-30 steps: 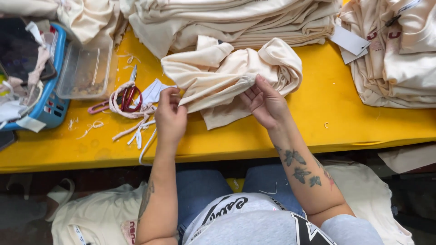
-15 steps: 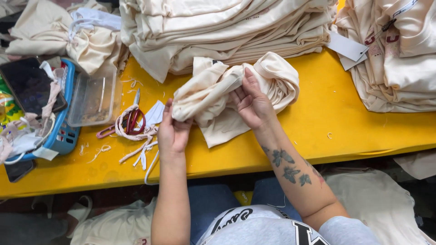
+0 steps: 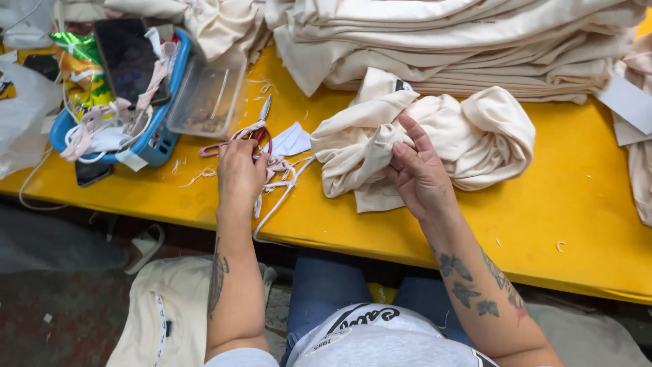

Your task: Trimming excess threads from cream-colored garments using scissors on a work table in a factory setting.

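Your right hand pinches the crumpled cream garment mid-table, pinning it steady. Your left hand closes over the red-handled scissors lying left, amid loose cords.

yellow table | dark floor, perhaps concrete | even light

On the yellow tabletop the crumpled cream cloth garment lies centre, under the right hand; to its left the left hand rests on the pink-handled scissors and a tangle of cream cords. Farther left sits the clear plastic tub, then the blue plastic basket holding a dark flat phone; the tall stack of folded cream garments lies far, behind the crumpled garment.
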